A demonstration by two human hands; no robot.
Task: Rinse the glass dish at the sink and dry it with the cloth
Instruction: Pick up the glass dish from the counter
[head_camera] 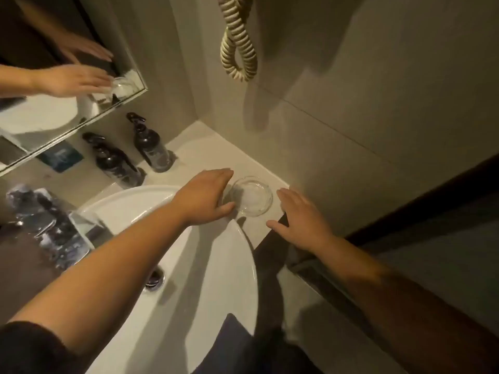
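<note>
glass dish (252,196) on counter | between left hand (205,195), right hand (302,220)

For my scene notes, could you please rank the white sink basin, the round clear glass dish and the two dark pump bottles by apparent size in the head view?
1. White sink basin, largest by far.
2. Two dark pump bottles: look alike, unranked.
3. Round clear glass dish, smallest.

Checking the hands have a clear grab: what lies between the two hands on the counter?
In the head view, only the glass dish sits on the counter between the left hand and right hand; neither grips it yet.
</note>
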